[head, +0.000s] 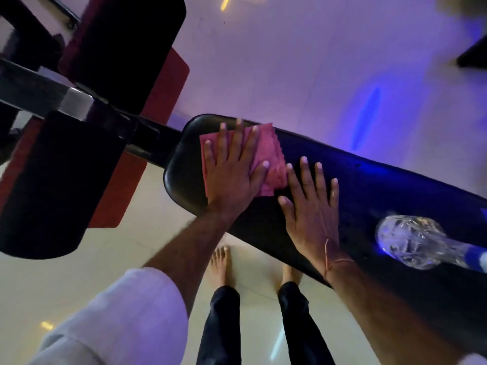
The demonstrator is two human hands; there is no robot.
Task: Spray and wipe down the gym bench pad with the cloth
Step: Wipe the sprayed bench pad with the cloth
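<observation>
The black bench pad (369, 185) runs diagonally from the centre to the lower right. At its rounded left end lies a pink cloth (271, 154). My left hand (234, 169) presses flat on the cloth with straight, spread fingers. My right hand (311, 206) rests flat on the bare pad just right of the cloth, fingers straight, a thin thread round the wrist. A clear plastic bottle (413, 241) with a blue band lies on its side on the pad at the right.
A black metal frame bar (79, 101) joins the bench at the left, with black-and-red padded parts (52, 180) above and below it. My bare feet (221, 264) stand on the glossy tiled floor (79, 285) under the pad. A dark object (474, 54) sits at the upper right.
</observation>
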